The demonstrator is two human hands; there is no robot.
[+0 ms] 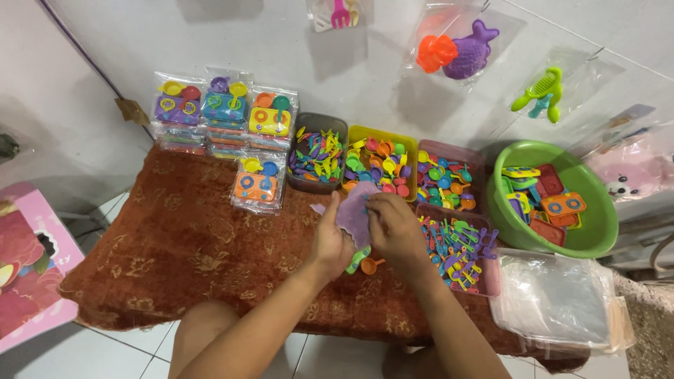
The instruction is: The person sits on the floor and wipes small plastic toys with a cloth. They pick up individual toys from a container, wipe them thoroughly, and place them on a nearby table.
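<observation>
Purple toy tray (353, 210), mid-frame, gripped by 2 hands: left (330, 238) closed underneath as support, right (393, 223) pinching small piece onto it. Sorted bins (379, 163) w/ parts just above, within reach.

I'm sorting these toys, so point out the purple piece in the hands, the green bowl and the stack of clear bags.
Purple piece (353, 214), head view, on its middle between the hands.
Green bowl (597, 231), head view, on its right rim.
Clear bags (554, 298), head view, on the top bag's middle.

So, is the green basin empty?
No, the green basin holds several flat toy stove pieces in red, orange, purple and yellow.
</observation>
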